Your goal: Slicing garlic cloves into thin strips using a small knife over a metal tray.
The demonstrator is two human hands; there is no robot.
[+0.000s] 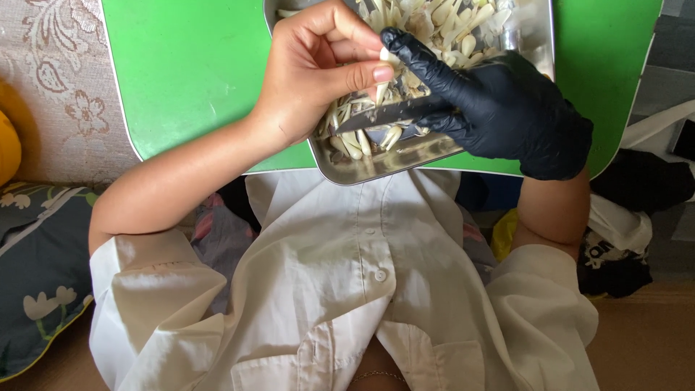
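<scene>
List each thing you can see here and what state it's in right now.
Left hand: bare, pinching a garlic clove.
Right hand: in a black glove, gripping a knife, blade flat over the tray.
Metal tray: heaped with pale cloves and peelings.
Green table: under the tray.
White shirt: buttoned, creased.

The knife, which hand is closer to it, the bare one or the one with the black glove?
Right. The gloved right hand grips the knife by its handle end. The bare left hand sits just above the blade, pinching a pale clove.
</scene>
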